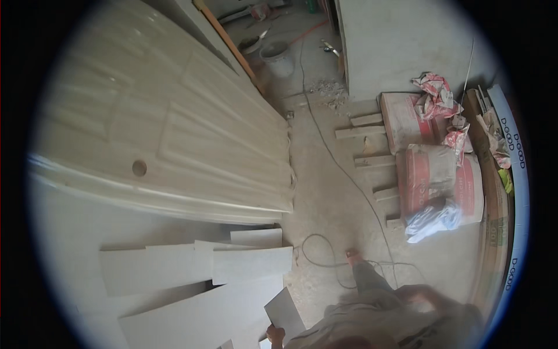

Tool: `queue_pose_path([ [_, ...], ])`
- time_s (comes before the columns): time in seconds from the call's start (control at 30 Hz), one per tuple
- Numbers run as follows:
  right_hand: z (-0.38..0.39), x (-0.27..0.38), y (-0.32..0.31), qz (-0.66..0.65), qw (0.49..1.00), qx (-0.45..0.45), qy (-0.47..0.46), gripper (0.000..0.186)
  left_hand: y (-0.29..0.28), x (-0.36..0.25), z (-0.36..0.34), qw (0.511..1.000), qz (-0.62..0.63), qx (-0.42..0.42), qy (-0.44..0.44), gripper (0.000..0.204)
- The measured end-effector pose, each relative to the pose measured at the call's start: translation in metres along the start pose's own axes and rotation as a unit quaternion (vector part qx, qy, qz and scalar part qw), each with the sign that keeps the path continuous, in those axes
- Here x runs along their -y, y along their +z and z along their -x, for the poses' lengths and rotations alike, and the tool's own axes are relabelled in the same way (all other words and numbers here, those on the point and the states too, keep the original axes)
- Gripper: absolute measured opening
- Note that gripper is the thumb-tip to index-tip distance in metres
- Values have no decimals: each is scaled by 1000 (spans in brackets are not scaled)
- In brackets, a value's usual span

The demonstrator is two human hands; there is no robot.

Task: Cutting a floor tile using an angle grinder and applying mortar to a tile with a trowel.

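My left hand is at the lower edge, fingers closed on the side of a small grey rectangular tile. The tile is held at a tilt above larger pale tiles that lean or lie at the lower left. My right arm is bent on the other side of my body, and my right hand is near my thigh. Its fingers are too blurred to make out. More pale tiles overlap in a row below a cream panelled door, which has a round hole near one edge.
A dark cable runs from the doorway and loops by my foot. To the right, red-and-white sacks rest on wooden slats, a pale cloth on top. Long boxes line the right wall. A bucket stands beyond the doorway.
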State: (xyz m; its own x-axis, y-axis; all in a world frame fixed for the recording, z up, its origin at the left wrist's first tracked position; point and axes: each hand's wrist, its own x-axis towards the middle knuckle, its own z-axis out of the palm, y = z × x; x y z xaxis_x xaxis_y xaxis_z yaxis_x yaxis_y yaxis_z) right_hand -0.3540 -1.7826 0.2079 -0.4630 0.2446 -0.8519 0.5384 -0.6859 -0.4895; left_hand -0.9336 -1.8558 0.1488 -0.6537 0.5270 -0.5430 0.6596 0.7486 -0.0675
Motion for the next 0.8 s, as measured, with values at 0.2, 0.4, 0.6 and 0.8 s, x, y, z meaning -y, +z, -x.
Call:
queue_pose_path([
  [0.2,-85,-61,-45,201,970,-127,-44,43,-93,-223,-50,990,48,-5,130,35],
  [0.4,-183,-18,-161,254,941,-186,-123,50,-137,-407,-159,959,45,-37,276,32],
  [0.6,-138,240,-298,162,943,-232,-177,53,-234,-628,-215,930,52,-22,364,32],
  [0.8,-99,419,-424,14,925,-275,-261,52,-338,-812,-263,908,61,-41,413,32],
])
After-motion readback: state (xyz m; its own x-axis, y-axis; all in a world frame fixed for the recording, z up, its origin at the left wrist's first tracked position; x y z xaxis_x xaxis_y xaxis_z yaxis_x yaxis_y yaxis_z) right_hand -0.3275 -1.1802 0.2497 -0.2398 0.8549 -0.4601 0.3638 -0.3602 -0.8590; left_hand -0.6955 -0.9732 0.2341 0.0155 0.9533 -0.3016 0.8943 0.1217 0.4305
